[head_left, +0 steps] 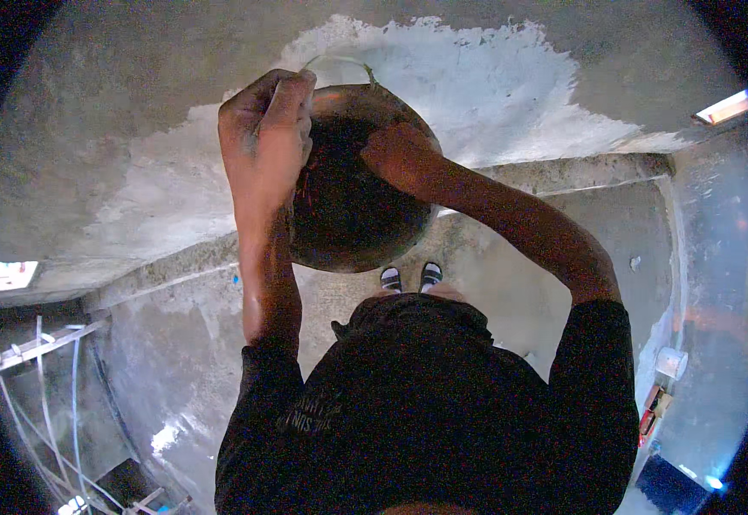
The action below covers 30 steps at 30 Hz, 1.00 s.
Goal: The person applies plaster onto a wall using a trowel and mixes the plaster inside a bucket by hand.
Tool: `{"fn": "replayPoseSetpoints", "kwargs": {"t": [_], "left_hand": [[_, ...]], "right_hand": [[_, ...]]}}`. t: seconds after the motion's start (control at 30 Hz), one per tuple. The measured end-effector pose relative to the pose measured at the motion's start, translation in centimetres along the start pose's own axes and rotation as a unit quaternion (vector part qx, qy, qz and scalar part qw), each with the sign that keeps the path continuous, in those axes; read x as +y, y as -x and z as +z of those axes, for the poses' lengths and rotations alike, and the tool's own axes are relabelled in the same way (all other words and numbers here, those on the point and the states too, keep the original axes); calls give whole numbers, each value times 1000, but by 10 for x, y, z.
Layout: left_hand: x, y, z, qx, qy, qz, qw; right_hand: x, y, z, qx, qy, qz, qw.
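Observation:
I hold a dark round metal pan (352, 219) up in front of me at chest height. My left hand (264, 129) is closed over its left rim, thumb and fingers clamped on the edge. My right hand (389, 153) lies against the pan near its upper right part. Its fingers are lost in the dark of the pan, so I cannot tell whether they grip anything. A thin pale curved edge (340, 60) shows just above the pan's top rim. Behind the pan spreads a rough grey concrete surface with a wide white plaster patch (485, 86).
My feet in black and white sandals (410, 277) stand on a grey concrete floor (520, 292). A concrete ledge (580, 169) runs across. A white roll (671, 362) and a red object (648, 416) lie right; pale pipes (44, 343) lower left.

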<state>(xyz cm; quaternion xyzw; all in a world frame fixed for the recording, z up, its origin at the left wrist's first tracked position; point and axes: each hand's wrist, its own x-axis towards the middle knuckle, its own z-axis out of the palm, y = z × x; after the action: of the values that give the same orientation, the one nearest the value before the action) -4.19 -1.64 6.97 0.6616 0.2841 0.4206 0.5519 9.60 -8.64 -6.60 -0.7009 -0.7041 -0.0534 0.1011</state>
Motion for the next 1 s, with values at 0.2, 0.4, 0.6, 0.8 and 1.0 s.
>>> {"fn": "replayPoseSetpoints", "kwargs": {"t": [0.2,0.4,0.6,0.8,1.0], "left_hand": [[-3,-1,2,-23,5,-7,1000],[-5,-2,13,-7,5,5,1000],[-7,-9,14,-46,58,2,997],[-6,-14,9,-76,21,-52,996],[-13,-27,15,-9,12,-75,997]], "right_hand": [[-9,1,-17,-113,12,-26,993],[0,1,-2,-146,-4,-22,989],[14,-2,-11,-162,-60,-50,984],[44,-15,-9,-263,-140,-40,954],[68,24,-46,-298,-323,126,889]]}}
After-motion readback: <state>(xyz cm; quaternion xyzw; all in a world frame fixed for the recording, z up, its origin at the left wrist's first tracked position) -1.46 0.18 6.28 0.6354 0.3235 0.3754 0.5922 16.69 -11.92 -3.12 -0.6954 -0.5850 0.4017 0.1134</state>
